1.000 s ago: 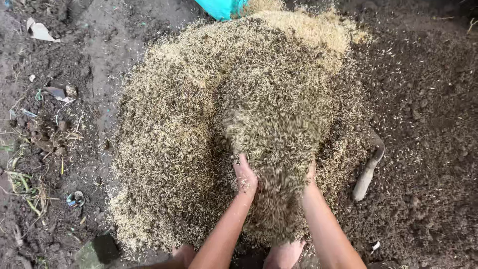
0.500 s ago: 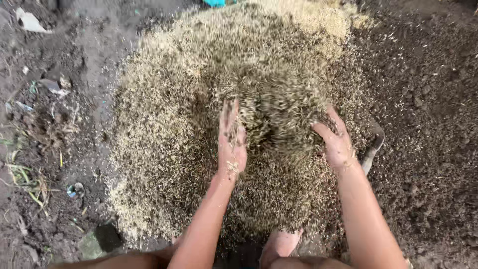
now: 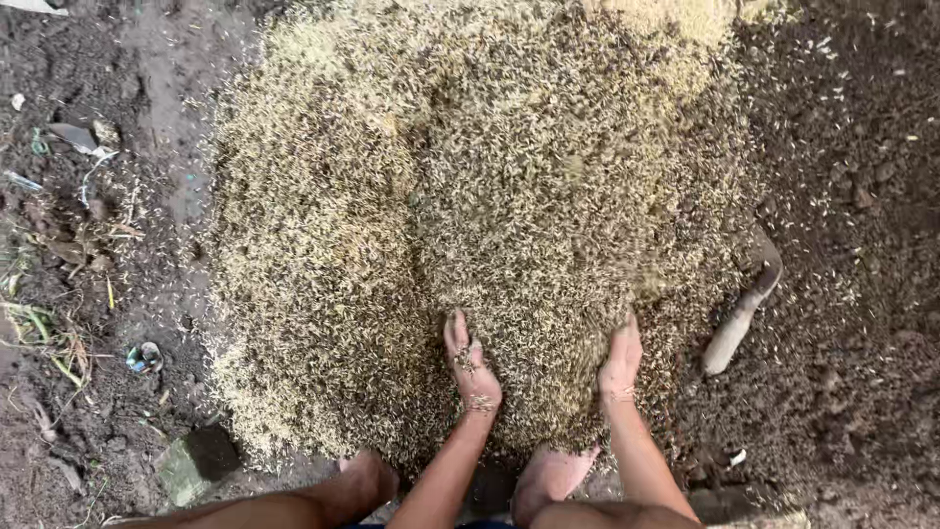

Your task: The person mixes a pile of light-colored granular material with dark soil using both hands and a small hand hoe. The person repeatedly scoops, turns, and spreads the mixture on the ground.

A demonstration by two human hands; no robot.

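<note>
Husk-and-soil heap: keep left hand and right hand open, palms inward, gripping nothing; scoop deep from near edge, lift evenly.

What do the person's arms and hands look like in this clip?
Both forearms are bare, with no sleeves, gloves, watch or rings visible. The left hand and right hand are bare too, dusted with bits of husk.

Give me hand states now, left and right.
Left hand: open, edge-on, pressed into the husk pile, holding nothing.
Right hand: open, fingers pushed into the same pile, holding nothing.
</note>
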